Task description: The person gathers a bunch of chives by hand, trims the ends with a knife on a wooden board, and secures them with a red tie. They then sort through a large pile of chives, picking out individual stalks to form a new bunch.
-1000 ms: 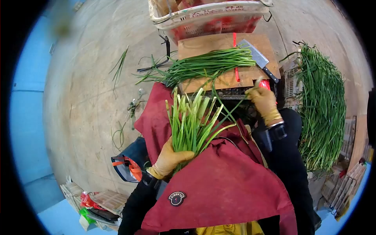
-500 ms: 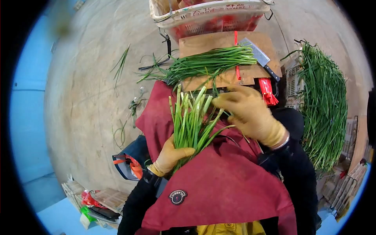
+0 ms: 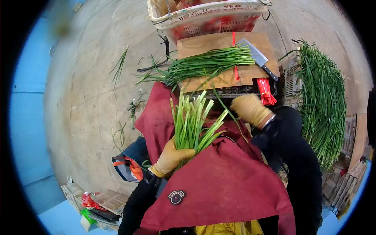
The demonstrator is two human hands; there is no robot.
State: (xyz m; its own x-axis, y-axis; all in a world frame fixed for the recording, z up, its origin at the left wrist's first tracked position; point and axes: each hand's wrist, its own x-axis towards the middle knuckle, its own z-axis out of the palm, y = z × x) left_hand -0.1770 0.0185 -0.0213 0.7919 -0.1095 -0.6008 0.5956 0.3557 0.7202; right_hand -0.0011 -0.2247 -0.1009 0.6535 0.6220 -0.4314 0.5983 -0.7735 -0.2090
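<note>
My left hand (image 3: 172, 157), in a yellow glove, is closed around a bunch of garlic chives (image 3: 192, 125) over my lap. The pale cut ends point up and away from me, fanned out. To the right of the bunch, my right hand (image 3: 250, 109), gloved too, is curled closed. A long loose leaf (image 3: 225, 106) passes beside its fingertips; whether they pinch it is hidden. Beyond, a larger pile of chives (image 3: 211, 62) lies across a wooden board (image 3: 207, 41). A cleaver (image 3: 256, 55) rests at the board's right side, and a red strip runs under the pile.
Red ties (image 3: 266, 92) hang at the board's near right edge. A crate (image 3: 291, 76) heaped with chives (image 3: 323, 105) stands at right. Behind the board is a white basket (image 3: 207, 17). Loose leaves (image 3: 120, 64) and a dark bag (image 3: 131, 158) lie on the floor at left.
My right hand has moved away from the chive tips, right and slightly toward me, and its fingers have curled in. My left hand keeps its hold on the bunch.
</note>
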